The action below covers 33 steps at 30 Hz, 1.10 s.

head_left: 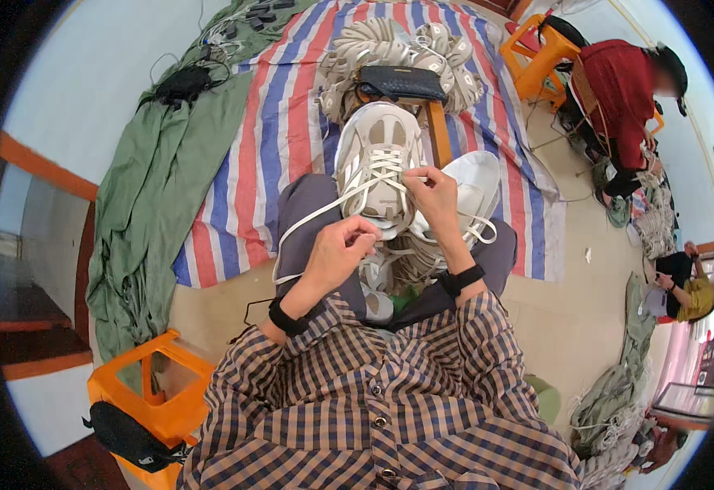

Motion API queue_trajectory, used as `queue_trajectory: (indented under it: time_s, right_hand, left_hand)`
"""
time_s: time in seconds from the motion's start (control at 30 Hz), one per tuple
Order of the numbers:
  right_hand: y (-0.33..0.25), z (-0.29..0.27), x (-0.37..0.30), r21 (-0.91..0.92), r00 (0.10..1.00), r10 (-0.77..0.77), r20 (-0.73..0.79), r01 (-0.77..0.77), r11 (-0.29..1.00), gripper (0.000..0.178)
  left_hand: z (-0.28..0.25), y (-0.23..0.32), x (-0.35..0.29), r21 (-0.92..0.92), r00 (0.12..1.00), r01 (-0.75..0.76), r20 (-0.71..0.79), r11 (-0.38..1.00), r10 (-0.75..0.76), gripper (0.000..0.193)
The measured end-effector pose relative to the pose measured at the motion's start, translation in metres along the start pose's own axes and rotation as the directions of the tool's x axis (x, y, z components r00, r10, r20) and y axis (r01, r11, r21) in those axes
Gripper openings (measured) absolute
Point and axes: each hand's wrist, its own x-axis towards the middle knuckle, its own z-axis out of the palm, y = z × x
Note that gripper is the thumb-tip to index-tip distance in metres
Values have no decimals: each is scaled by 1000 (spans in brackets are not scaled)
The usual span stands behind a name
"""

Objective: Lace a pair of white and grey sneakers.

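Observation:
A beige and white sneaker [379,151] rests before me with its toe pointing away, cream laces [384,167] crossing its tongue. My right hand [434,196] pinches a lace at the right-hand eyelets. My left hand [336,255] is closed near the heel end, thumb against curled fingers; whatever it may hold is too small to tell. From the eyelets one loose lace [312,214] runs left over my thigh, and another loop shows right of my right wrist. A second, pale shoe [473,186] lies at the right, partly behind my right hand. More shoes sit between my legs.
Beyond the sneaker, a dark woven pouch [402,82] lies before a heap of shoes [373,41] on a striped sheet [291,106]. Orange stools [149,392] stand lower left and upper right. Green cloth [169,163] spreads left. Two people [618,98] sit at the right by more shoes.

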Motion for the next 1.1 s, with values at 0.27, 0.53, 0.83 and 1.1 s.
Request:
queue_trajectory:
  time_s: [0.27,0.53,0.83,1.1]
  right_hand:
    - [19,2,7,244,998,69,10,-69,967,15]
    - [20,8,7,228,996,87,-2,-84,970,15]
    - [33,-1,10,75,999,38,-25,-36,997,20]
    - [11,13,3,122,990,96,-99,-84,989,18]
  left_hand:
    - [20,-12,43,-29,987,-156,-28,987,155,13]
    - [36,-19,58,-137,997,-72,-43,988,66,13]
    - [42,-23,56,-397,990,111,-40,911,-138,20]
    - [34,-18,60,-405,996,55,-44,913,-79,11]
